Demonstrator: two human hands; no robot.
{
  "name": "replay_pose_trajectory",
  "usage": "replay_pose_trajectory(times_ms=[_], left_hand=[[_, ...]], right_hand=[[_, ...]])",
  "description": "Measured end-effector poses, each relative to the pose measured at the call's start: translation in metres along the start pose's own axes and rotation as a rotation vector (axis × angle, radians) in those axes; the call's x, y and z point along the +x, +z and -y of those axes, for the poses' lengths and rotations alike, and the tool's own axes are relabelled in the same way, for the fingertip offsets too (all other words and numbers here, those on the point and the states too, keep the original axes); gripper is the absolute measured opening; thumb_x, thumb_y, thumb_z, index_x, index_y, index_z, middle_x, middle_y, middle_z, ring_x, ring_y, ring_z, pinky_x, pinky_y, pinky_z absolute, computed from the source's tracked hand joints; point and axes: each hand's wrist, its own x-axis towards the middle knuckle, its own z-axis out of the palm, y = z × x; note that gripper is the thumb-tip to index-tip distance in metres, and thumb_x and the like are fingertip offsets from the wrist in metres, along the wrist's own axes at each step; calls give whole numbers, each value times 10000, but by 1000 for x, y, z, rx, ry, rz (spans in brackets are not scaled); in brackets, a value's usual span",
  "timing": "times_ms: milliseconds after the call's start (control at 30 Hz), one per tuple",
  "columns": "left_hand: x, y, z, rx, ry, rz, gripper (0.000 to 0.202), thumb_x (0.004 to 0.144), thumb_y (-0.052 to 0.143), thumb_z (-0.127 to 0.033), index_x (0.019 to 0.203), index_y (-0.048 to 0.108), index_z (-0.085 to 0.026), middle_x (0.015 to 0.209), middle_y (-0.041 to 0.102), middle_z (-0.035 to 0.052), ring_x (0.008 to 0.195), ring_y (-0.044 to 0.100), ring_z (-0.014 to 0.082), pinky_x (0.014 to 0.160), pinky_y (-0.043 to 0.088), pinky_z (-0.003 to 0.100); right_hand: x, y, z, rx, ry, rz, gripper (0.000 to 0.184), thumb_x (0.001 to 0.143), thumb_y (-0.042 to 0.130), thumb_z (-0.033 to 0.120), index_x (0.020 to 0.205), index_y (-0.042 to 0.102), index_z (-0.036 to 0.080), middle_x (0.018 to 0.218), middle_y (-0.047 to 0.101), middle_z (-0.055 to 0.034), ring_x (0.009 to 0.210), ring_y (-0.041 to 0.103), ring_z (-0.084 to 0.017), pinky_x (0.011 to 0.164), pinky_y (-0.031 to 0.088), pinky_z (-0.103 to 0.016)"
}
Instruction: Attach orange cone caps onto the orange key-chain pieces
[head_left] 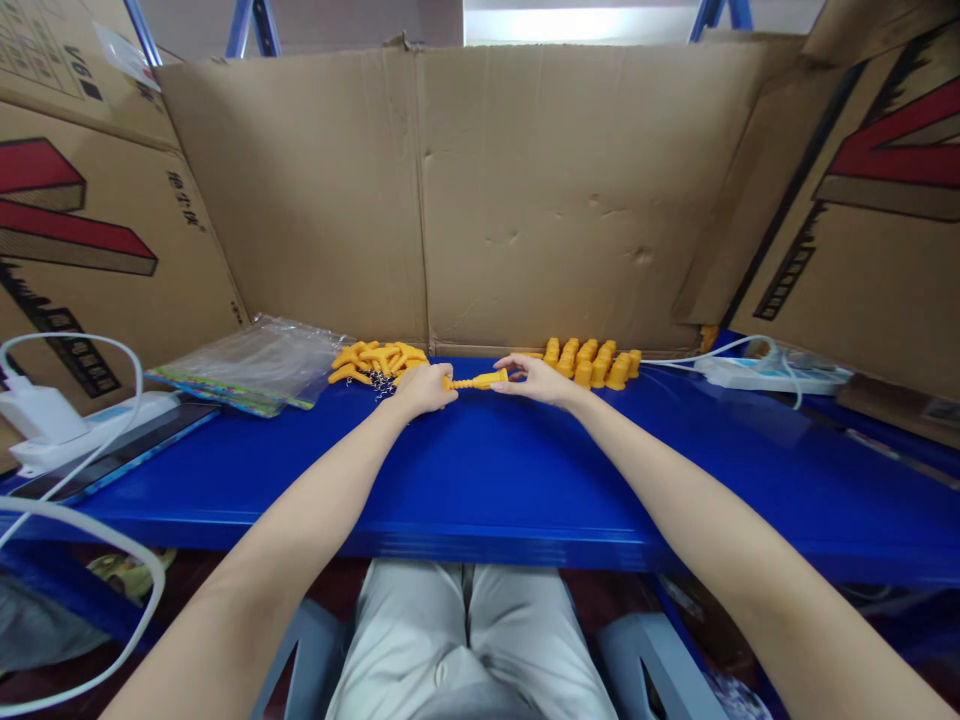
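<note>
Both my hands meet at the far middle of the blue table, holding one yellow plastic screw that lies level between them. My left hand is closed round the screw's left end. At the other end, my right hand pinches the screw's wide head with its fingertips. Just behind my left hand lies a pile of yellow screw pieces with small metal chains. Behind my right hand stands a group of yellow nut-shaped pieces.
Cardboard walls close in the table at the back and both sides. A clear plastic bag lies at the left. A white power strip with charger and cables sits far left, another power strip at the right.
</note>
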Motion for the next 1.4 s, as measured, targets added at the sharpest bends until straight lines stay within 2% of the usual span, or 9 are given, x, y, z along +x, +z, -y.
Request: replay_pose_trajectory(times_ms=[67,233,333,500,633,700,800,967,1400], left_hand=[[0,0,0,1,3,0,289,712,539,-360,964,620,-246,925,698,59,920,637,261,731,463,311],[-2,-2,-3,6,-1,-2,282,715,537,-363,960,615,-248,896,696,51,905,639,249,718,455,296],[-2,-1,-4,-2,0,-7,282,714,537,-356,965,612,-250,891,698,51,894,642,249,705,453,295],[-1,0,-3,-15,4,-2,270,705,549,-355,946,611,-250,880,696,49,881,641,246,700,451,295],[-1,0,-2,-16,-9,1,243,700,553,-348,916,613,-255,877,696,40,893,638,243,708,452,291],[-1,0,-2,-14,-13,-2,253,706,551,-356,931,613,-258,888,697,38,898,638,237,709,451,285],[-1,0,-2,-9,-2,-15,277,715,540,-366,957,610,-251,900,698,47,900,640,242,709,452,290],[-1,0,-2,4,11,-19,281,713,536,-363,958,613,-249,897,696,55,900,640,258,700,453,301],[-2,-1,-3,-8,4,-3,255,703,542,-348,928,611,-248,887,697,54,896,640,258,696,457,300]], right_hand=[[2,3,-3,10,-39,3,383,636,801,276,933,580,176,910,659,-27,785,619,-124,707,513,-240],[1,9,1,128,54,35,260,732,732,330,802,540,168,638,611,15,516,560,-86,490,466,-200],[-1,9,7,140,104,41,288,773,694,398,712,550,156,571,602,7,433,518,-66,423,422,-182],[-3,3,8,175,207,114,310,808,651,445,814,577,145,649,653,-20,438,552,-74,410,435,-183],[-5,-6,4,237,179,170,396,701,778,346,972,560,156,745,679,-16,562,626,-96,503,492,-187],[-5,-9,3,246,164,172,386,691,787,338,948,567,151,761,691,-28,568,629,-92,524,495,-185],[-7,-9,7,232,166,167,311,767,714,404,869,600,133,793,716,-67,543,624,-83,514,489,-177],[-10,-4,15,259,285,181,363,882,554,466,800,612,117,733,724,-102,475,605,-89,468,470,-178],[-6,1,12,201,331,157,510,884,454,589,733,591,122,649,705,-119,369,537,-86,346,365,-185]])
